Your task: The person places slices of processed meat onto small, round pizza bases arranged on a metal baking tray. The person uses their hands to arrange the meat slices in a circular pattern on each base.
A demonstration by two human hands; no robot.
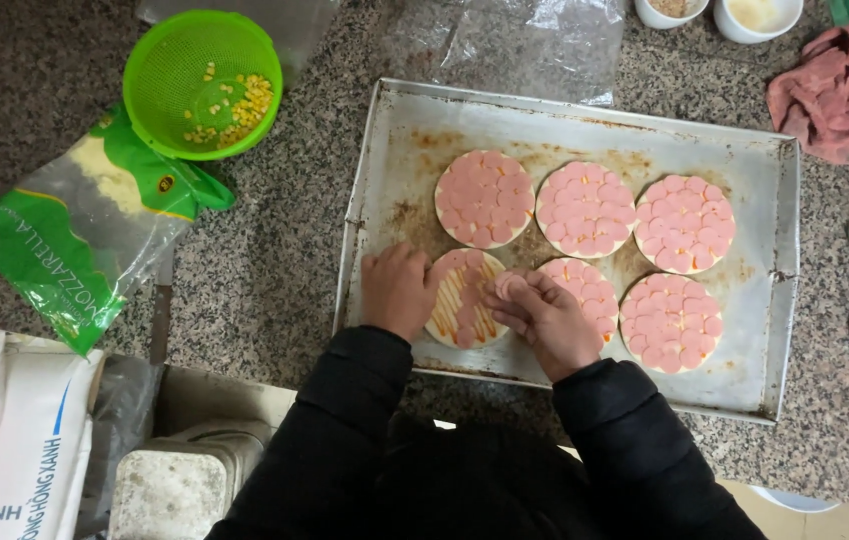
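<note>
Left hand: we see our left hand curled loosely, fingers bent down on the left edge of the sixth base; it grips nothing that we can make out.
Right hand: our right hand pinches a small stack of pink slices between thumb and fingertips, just above the right edge of that base.
Base: round, so without a long axis; it lies flat in the tray, lower left, near the front wall.
Stripes: orange sauce lines run on the base, slanting from lower left to upper right.
Slice column: a band of laid slices runs down the middle of the base, its long axis nearly vertical in our view, from the far edge toward us.
Other bases: five are fully covered with slices, three in the far row, two beside our right hand.
Counter: a green colander with corn kernels and a green cheese bag lie left of the tray, a pink cloth right.
</note>
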